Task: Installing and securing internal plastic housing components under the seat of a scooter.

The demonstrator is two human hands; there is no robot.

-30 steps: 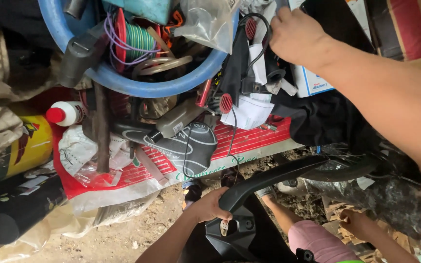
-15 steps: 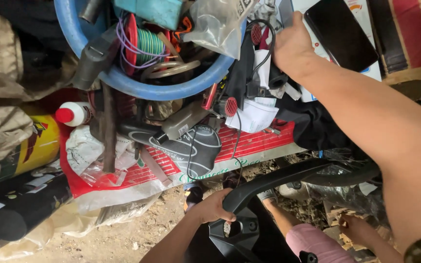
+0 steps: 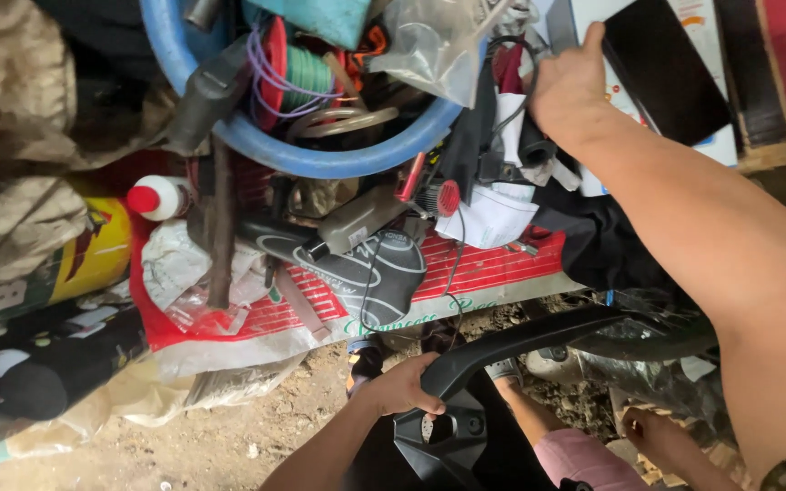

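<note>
My right hand (image 3: 573, 86) reaches to the top of the view. Its thumb lies on the edge of a black flat slab (image 3: 670, 73) that rests on a white box (image 3: 716, 150); the fingers are hidden under the slab. My left hand (image 3: 402, 386) is at the bottom centre, closed around the end of a curved black plastic panel (image 3: 520, 341). That panel runs right toward a dark wheel-like part (image 3: 648, 341).
A blue ring-shaped tub (image 3: 320, 159) holds wire spools and bags. Below it lie a black shoe (image 3: 366, 264), a red-capped white bottle (image 3: 161, 197), a yellow can (image 3: 93, 255) and a red-striped sack (image 3: 493, 268). Another person's hand (image 3: 652, 435) and pink sleeve (image 3: 584, 459) are at the bottom right.
My right hand has shifted up and right from the clutter onto the black slab, which has come into view. The left hand keeps its hold on the panel.
</note>
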